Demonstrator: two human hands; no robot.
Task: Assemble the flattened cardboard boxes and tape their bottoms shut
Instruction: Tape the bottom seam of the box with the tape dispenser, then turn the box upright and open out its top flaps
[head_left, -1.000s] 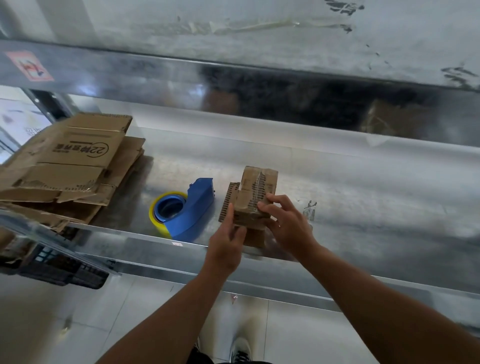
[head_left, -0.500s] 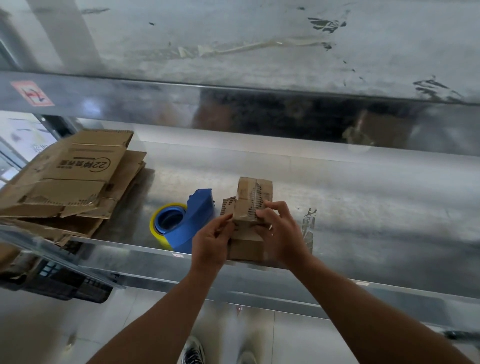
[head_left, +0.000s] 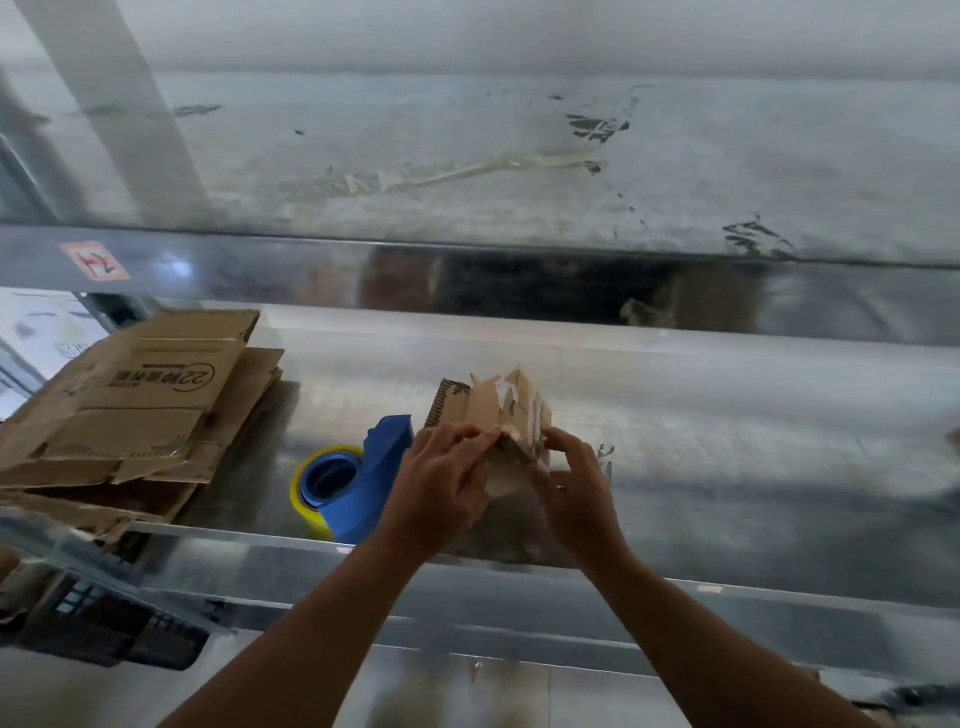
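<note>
A small cardboard box (head_left: 501, 410) is held between both hands over the near part of a metal shelf (head_left: 727, 467), just right of a blue tape dispenser (head_left: 379, 478). The left hand (head_left: 441, 488) is curled round the box's near left side, its fingertips laid along the top edge; the right hand (head_left: 576, 493) is curled against the right side, with its fingers bent onto the cardboard. The box is tilted, one corner raised away from the person, and torn whitish patches are seen on its upper face, with a ribbed edge of corrugated board exposed at its left. Whether its underside is resting on the shelf cannot be told, since it is hidden by the hands. A roll of yellow tape (head_left: 304, 486) is carried in the dispenser, which lies on the shelf near the front lip. Well to the left, a stack of flattened boxes (head_left: 140, 415) is piled on the same shelf, dark printing shown on the topmost one. A red label (head_left: 93, 260) is stuck to the rail (head_left: 467, 270) above.
</note>
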